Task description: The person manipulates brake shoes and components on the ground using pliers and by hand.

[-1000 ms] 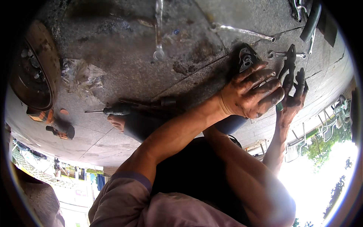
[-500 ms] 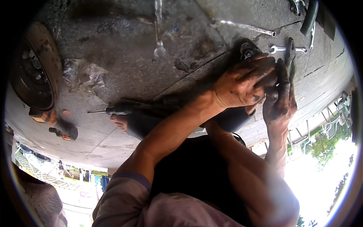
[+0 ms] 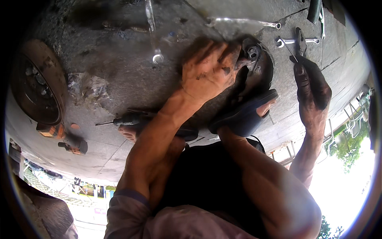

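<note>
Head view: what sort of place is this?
Probably a mechanic's repair spot open to daylight: loose wrenches and a grimy round drum on a stained floor.

Glare lower right (blurry, dim upper left)

We seem to be in an open-air repair workshop: wrenches [image 3: 311, 40] lie on the stained floor [image 3: 133, 81] just beyond our right fingers [image 3: 303, 79], a brown wheel drum [image 3: 58, 77] sits well left of our left fingers [image 3: 209, 53], and trees [image 3: 350, 151] show outdoors behind the right ones.
</note>
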`<state>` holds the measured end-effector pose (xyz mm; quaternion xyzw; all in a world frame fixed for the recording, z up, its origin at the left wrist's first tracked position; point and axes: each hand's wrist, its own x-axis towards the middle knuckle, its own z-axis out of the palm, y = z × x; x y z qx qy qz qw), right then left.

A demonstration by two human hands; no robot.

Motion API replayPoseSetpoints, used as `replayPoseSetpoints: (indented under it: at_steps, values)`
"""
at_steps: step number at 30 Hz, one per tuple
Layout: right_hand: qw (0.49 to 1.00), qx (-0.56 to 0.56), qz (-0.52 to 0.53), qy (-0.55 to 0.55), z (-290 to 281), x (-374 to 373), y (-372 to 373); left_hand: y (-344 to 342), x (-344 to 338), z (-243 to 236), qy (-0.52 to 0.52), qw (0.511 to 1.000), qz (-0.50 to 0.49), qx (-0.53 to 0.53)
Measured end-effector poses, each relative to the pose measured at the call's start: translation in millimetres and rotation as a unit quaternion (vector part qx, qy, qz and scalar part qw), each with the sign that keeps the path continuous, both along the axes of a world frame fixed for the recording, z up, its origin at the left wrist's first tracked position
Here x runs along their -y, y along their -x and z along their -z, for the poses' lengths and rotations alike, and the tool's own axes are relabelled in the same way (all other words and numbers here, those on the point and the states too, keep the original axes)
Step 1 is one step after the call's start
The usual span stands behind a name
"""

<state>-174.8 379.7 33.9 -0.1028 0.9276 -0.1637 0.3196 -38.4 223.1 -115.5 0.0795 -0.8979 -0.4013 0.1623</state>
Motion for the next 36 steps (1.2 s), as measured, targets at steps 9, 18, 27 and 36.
replayPoseSetpoints:
  at_steps: [9,18,27,36]
  values:
    - [0.999,0.027,-0.043,0.017,-5.9,10.1,-16.7,17.9,18.0,-23.2,-0.025,0.993,0.060,0.101]
    - [0.992,-0.023,-0.123,0.023,7.9,-6.7,-23.6,28.4,15.6,-21.4,0.007,0.994,0.065,0.086]
    - [0.995,-0.012,-0.094,0.011,2.1,-4.9,-26.4,26.5,13.1,-6.2,-0.009,0.997,0.074,0.002]
    - [0.999,0.000,-0.020,0.031,0.3,10.3,-37.6,20.9,0.2,21.1,0.101,0.986,0.020,-0.132]
